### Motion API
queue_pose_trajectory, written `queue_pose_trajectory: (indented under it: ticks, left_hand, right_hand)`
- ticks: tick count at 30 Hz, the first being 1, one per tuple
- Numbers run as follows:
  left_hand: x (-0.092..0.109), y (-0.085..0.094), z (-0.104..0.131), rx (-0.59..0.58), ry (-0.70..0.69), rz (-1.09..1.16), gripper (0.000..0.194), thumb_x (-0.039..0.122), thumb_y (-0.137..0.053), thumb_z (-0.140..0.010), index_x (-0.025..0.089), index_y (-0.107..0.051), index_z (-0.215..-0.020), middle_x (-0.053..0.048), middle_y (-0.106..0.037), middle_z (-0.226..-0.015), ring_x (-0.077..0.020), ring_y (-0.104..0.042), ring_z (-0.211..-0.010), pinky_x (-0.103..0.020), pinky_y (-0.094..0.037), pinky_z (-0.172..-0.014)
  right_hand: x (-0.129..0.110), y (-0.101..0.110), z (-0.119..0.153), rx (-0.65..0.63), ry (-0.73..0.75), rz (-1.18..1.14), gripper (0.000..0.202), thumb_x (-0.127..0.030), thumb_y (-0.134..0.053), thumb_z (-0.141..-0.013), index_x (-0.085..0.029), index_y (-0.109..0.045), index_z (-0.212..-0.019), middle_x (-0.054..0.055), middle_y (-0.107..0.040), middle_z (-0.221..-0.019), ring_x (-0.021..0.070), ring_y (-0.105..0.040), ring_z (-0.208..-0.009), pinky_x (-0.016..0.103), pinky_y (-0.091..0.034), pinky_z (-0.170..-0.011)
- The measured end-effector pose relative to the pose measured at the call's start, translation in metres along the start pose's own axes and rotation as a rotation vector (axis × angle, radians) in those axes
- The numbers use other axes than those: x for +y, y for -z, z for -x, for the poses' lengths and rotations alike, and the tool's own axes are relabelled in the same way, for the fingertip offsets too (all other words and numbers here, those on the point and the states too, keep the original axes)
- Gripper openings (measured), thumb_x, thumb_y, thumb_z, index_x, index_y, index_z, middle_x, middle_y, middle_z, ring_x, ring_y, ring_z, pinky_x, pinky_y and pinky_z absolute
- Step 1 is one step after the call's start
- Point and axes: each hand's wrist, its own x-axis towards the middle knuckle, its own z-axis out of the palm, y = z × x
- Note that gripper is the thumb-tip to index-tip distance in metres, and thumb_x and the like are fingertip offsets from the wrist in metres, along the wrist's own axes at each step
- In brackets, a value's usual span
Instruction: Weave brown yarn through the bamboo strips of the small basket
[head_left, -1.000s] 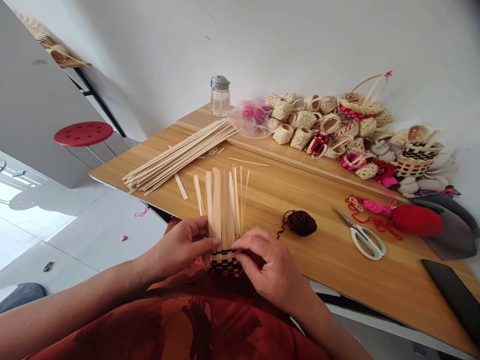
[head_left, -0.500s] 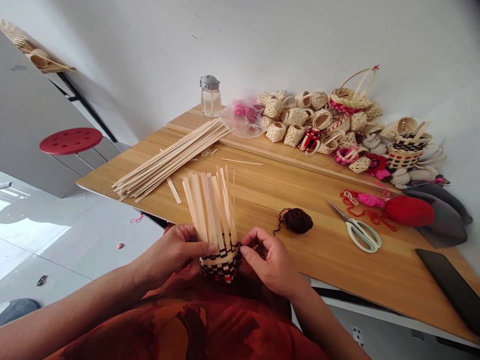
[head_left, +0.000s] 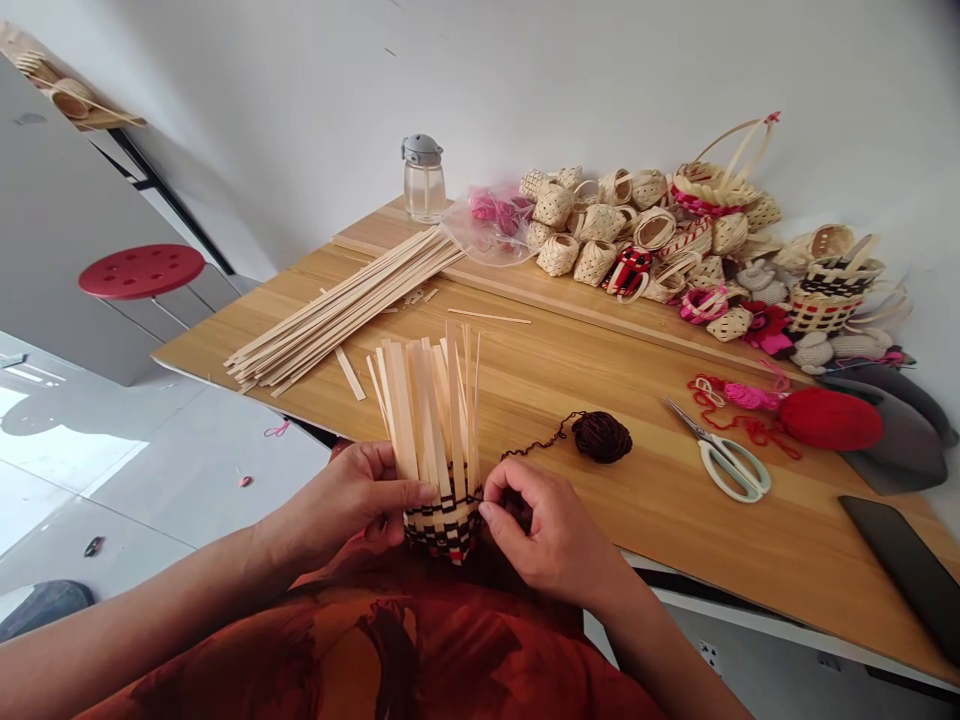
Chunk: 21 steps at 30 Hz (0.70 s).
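Note:
A small half-woven basket (head_left: 442, 525) with upright pale wood strips rests near my lap, its lower wall woven with dark yarn and a little red at the bottom. My left hand (head_left: 375, 492) grips its left side, thumb across the front of the strips. At the right edge of the weave, my right hand (head_left: 536, 515) pinches the dark brown yarn between thumb and index finger. That strand runs over the table to a brown yarn ball (head_left: 602, 437).
Scissors (head_left: 726, 462), a red yarn ball (head_left: 829, 418) and a black phone (head_left: 904, 565) lie to the right. A bundle of wood strips (head_left: 345, 310) lies at left, a bottle (head_left: 424, 180) behind it. Small woven baskets (head_left: 600, 225) are piled along the wall. A red stool (head_left: 141, 272) stands beyond the table.
The yarn between the ball and my right hand now stretches out across the table, where before it hung loose beside the ball. My left hand keeps its hold on the basket.

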Motion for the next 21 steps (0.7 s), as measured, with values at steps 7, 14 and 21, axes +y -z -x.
queue_pose_trajectory:
  ticks: [7,14,21]
  left_hand:
    - [-0.001,0.0,-0.001,0.056,0.021,-0.05,0.029,0.042,-0.083,-0.074,0.015,-0.071,-0.075,0.002,-0.061,-0.046,-0.0082,-0.047,-0.037,-0.018,-0.031,-0.038]
    - [0.0,0.006,-0.002,0.044,-0.062,-0.094,0.033,0.047,-0.082,-0.074,0.016,-0.074,-0.079,-0.002,-0.069,-0.059,-0.0123,-0.055,-0.045,-0.022,-0.037,-0.042]
    - [-0.003,0.004,-0.007,0.057,-0.155,-0.078,0.036,0.05,-0.08,-0.075,0.015,-0.072,-0.079,-0.003,-0.072,-0.067,-0.0138,-0.06,-0.052,-0.023,-0.044,-0.047]
  right_hand:
    - [0.004,0.007,-0.003,-0.028,0.058,0.129,0.013,-0.009,-0.055,-0.091,-0.02,-0.052,-0.085,-0.001,-0.06,-0.083,0.0145,-0.053,-0.078,0.027,-0.037,-0.071]
    - [0.006,0.009,-0.002,-0.089,0.021,0.043,0.013,-0.013,-0.051,-0.096,-0.021,-0.049,-0.086,-0.003,-0.056,-0.079,0.0131,-0.049,-0.072,0.027,-0.036,-0.067]
    - [0.02,-0.009,-0.003,-0.071,-0.154,-0.256,0.008,-0.027,-0.05,-0.099,-0.021,-0.054,-0.097,-0.002,-0.057,-0.077,0.0134,-0.05,-0.068,0.026,-0.04,-0.063]
